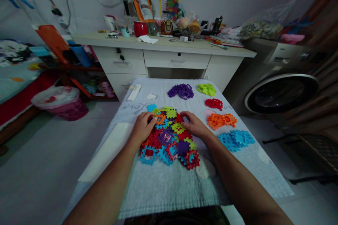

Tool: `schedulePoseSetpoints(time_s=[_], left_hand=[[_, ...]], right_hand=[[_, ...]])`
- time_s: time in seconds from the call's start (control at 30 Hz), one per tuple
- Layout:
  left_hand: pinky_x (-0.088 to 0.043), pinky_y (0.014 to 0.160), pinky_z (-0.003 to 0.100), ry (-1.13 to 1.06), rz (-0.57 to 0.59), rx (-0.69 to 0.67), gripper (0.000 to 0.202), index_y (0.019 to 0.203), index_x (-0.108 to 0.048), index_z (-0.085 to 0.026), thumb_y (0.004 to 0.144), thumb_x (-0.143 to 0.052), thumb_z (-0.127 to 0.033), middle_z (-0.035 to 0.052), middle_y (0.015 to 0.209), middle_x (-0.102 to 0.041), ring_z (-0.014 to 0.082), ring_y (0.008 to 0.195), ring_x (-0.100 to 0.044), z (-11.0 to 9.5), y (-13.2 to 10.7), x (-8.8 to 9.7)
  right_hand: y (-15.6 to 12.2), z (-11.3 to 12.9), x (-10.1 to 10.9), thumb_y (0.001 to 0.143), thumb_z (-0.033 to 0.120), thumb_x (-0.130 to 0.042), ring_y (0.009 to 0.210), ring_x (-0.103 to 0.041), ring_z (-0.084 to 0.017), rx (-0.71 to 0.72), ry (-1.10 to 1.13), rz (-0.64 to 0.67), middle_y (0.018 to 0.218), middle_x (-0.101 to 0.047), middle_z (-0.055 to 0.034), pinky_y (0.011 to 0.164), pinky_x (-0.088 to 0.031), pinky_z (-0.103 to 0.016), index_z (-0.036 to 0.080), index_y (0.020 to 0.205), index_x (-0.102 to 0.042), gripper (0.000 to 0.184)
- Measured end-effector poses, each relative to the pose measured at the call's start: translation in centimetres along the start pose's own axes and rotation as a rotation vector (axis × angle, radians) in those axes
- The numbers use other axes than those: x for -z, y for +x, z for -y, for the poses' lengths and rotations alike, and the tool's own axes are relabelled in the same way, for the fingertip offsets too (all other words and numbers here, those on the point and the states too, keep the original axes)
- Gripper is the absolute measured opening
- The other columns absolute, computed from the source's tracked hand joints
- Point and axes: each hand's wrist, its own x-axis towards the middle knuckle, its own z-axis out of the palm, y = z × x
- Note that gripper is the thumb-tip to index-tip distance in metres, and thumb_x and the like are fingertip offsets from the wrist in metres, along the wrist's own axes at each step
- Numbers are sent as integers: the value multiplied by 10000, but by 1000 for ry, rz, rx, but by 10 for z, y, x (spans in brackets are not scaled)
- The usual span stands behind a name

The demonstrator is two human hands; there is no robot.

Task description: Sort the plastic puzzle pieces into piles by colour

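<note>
A heaped pile of mixed interlocking plastic building pieces (166, 136), in red, purple, blue, orange and lime, lies in the middle of the cloth-covered table. My left hand (143, 126) rests against the pile's upper left side, thumb apart from the fingers, near an orange piece (160, 118). On the opposite side, my right hand (194, 125) touches the pile's edge by red and lime pieces, fingers and thumb apart. Neither hand visibly grips a piece. Sorted by colour beyond and to the right are purple (181, 91), lime (207, 89), red (214, 104), orange (221, 121) and blue pieces (236, 140).
A white box (134, 93) lies at the table's far left, and a pale flat strip (108, 151) along its left side. Behind stands a white desk (176, 59) crowded with jars and papers. A washing machine (280, 77) is at right, a pink bin (63, 103) at left.
</note>
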Motion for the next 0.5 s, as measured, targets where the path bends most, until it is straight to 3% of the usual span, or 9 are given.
schedulePoseSetpoints(time_s=[0.27, 0.37, 0.5], left_hand=[[-469, 936, 375, 8, -4, 8, 311, 992, -665, -209, 874, -503, -447, 62, 1012, -652, 223, 986, -605, 1, 0, -1], [-467, 936, 378, 10, -5, 2, 310, 991, -663, -210, 873, -503, -448, 61, 1012, -651, 226, 991, -604, 1, 0, -1], [-466, 932, 386, 11, -6, 0, 312, 985, -663, -203, 874, -498, -444, 68, 1007, -652, 230, 990, -605, 0, 0, 0]], right_hand=[[-2, 5, 8, 752, 254, -619, 1067, -580, -210, 1, -23, -83, 1143, -635, -60, 962, -438, -357, 191, 1139, -570, 395], [0, 4, 28, 752, 258, -646, 1088, -579, -227, 31, -177, -100, 1181, -634, -87, 973, -436, -376, 186, 1166, -575, 426], [11, -7, 71, 780, 283, -662, 1050, -598, -245, 4, -462, -107, 1167, -641, -126, 939, -448, -366, 161, 1181, -600, 424]])
